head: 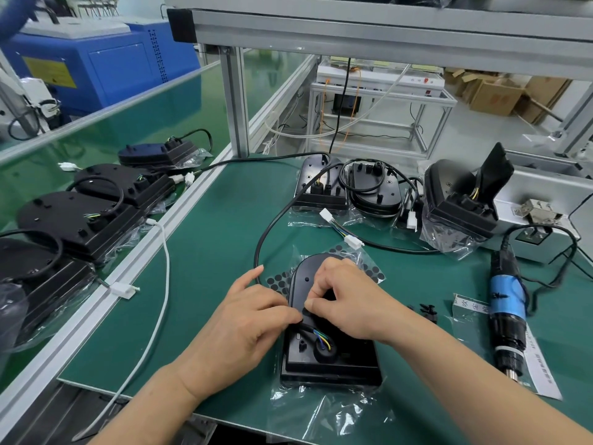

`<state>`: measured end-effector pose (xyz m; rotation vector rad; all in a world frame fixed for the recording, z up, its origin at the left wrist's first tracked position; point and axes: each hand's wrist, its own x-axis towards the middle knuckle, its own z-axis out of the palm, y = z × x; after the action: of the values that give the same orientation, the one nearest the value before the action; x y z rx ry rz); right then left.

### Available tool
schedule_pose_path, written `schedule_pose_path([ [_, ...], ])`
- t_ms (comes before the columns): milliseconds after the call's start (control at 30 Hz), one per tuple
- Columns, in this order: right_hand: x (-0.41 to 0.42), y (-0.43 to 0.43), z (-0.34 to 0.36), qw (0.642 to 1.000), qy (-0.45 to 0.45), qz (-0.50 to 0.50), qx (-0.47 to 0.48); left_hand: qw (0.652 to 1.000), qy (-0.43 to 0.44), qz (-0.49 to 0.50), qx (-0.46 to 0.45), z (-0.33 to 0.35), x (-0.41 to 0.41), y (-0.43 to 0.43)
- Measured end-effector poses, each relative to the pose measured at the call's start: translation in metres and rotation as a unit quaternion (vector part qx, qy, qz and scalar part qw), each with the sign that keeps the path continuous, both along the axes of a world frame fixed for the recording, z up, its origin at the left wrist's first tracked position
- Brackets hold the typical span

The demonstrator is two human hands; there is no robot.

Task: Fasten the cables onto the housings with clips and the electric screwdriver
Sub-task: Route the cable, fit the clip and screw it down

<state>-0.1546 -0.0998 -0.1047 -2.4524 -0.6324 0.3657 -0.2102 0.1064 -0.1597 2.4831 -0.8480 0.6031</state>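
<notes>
Left hand point(253, 316) and right hand point(345, 300) pinch the cable point(308, 330) on 1 housing point(333, 364) near the green mat point(208, 252)'s front edge; it runs left to an aluminium rail point(106, 293).

Factory assembly line: green conveyor belt point(134, 123), aluminium-frame workbench point(236, 101), rows of black housings point(80, 216).
</notes>
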Motion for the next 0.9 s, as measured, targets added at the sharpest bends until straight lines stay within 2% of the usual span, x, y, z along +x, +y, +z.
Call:
schedule_pose_path([
  [633, -0.0002, -0.0008, -0.0029, 1.0, -0.006, -0.004, 0.007, 1.0, 0.024, 0.007, 0.019, 0.0067, 0.002, -0.0049],
  [800, 0.003, -0.0026, -0.0039, 0.997, -0.054, -0.041, 0.041, 1.0, 0.022, 0.004, 0.012, 0.0059, 0.0007, -0.0041],
  [900, 0.0045, -0.004, -0.0048, 0.997, -0.061, -0.029, 0.038, 1.0, 0.015, -0.005, 0.012, 0.0055, 0.0019, -0.0017],
])
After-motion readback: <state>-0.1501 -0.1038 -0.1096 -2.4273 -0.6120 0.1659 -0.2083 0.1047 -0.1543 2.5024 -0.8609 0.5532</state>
